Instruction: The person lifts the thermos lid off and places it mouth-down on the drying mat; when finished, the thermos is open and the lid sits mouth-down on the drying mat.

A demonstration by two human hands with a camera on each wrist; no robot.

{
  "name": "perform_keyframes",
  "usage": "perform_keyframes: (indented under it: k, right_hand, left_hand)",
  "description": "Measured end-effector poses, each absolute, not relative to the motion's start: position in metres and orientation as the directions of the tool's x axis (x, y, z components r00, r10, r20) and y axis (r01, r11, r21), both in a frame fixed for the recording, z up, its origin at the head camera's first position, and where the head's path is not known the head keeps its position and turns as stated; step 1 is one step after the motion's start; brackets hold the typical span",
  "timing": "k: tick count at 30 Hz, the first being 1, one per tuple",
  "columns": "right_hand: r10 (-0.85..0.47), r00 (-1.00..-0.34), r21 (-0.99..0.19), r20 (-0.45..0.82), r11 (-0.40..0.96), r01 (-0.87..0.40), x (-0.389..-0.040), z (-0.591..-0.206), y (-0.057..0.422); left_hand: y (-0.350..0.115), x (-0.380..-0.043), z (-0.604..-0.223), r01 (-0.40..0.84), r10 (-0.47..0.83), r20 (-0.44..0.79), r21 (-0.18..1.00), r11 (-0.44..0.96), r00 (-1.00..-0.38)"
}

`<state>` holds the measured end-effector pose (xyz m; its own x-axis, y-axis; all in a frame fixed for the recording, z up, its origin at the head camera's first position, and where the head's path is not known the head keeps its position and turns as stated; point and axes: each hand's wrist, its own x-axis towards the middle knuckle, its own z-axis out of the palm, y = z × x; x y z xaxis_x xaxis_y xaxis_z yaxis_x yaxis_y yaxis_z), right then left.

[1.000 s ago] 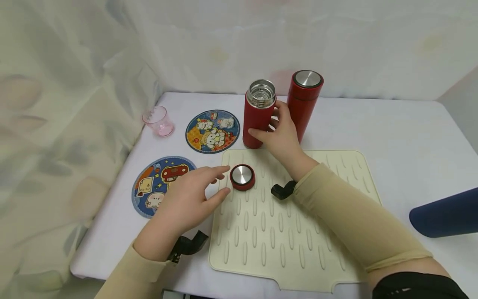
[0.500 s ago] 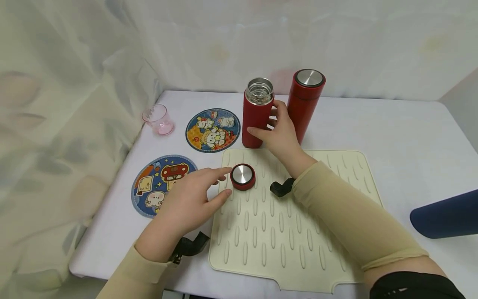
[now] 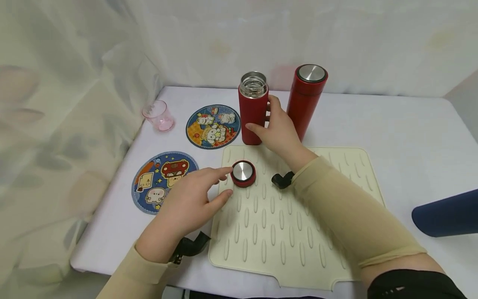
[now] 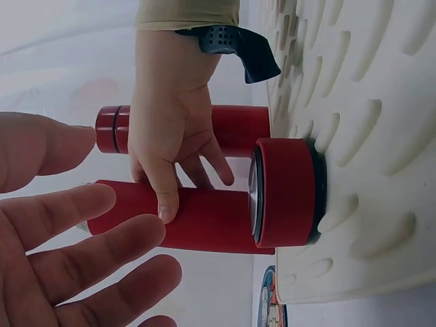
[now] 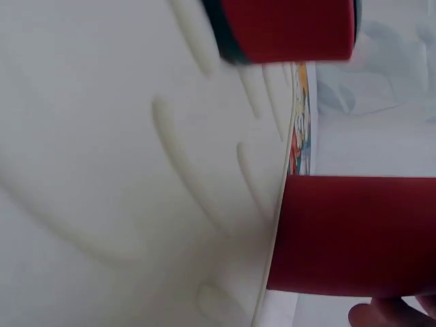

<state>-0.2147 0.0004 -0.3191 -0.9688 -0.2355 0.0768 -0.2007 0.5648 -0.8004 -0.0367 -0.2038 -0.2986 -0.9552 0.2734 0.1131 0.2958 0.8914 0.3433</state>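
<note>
From the head view, a smooth, matte open red bottle (image 3: 254, 114) stands upright, a slim cylinder with a shiny steel threaded neck; the right hand (image 3: 281, 135) holds it from its right side, thumb across the front and fingers reaching behind. Nearer, a squat red lid (image 3: 243, 173) with a brushed-metal disc on top sits on a cream mat (image 3: 274, 257) patterned with raised oblong ridges. The left hand (image 3: 190, 197) is spread, thumb and fingers wide apart, just left of the lid; I cannot tell whether the index fingertip touches it. A capped red bottle (image 3: 307, 101) stands right of the held one. The left wrist view, turned sideways, shows loose fingers (image 4: 102, 238) in front, the lid's rounded side beyond them and the right thumb on the bottle. The right wrist view shows the held bottle's lower body past the mat's thin edge, fingertips (image 5: 388, 313) at its side.
</note>
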Motion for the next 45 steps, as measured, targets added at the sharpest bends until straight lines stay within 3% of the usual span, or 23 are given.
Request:
perform_keyframes:
  k: [6, 16, 23, 28, 32, 45]
  right_hand:
    - [-0.224, -0.973, -0.788, 0.055, 0.589, -0.18, -0.212, -0.316, 0.004]
    - [-0.235, -0.964, -0.847, 0.128, 0.479, -0.229, -0.182, -0.302, 0.046]
    - [-0.125, -0.971, -0.862, 0.203, 0.448, -0.238, -0.17, -0.299, 0.094]
    - [-0.043, -0.989, -0.867, 0.142, 0.477, -0.145, -0.177, -0.309, 0.114]
    - [-0.058, -0.997, -0.871, 0.05, 0.485, -0.072, -0.191, -0.319, 0.113]
    - [0.046, -0.999, -0.901, 0.021, 0.434, 0.001, -0.217, -0.326, 0.089]
  left_hand:
    - [-0.201, -0.036, -0.298, 0.319, 0.292, 0.128, 0.343, 0.884, -0.948]
    - [-0.196, -0.031, -0.298, 0.374, 0.341, 0.155, 0.331, 0.867, -0.927]
    - [-0.187, -0.03, -0.299, 0.537, 0.514, 0.16, 0.315, 0.783, -0.843]
    - [-0.173, -0.026, -0.305, 0.633, 0.62, 0.151, 0.301, 0.713, -0.77]
    - [-0.164, -0.025, -0.309, 0.662, 0.659, 0.131, 0.31, 0.682, -0.741]
    - [-0.157, -0.025, -0.313, 0.678, 0.684, 0.11, 0.316, 0.664, -0.721]
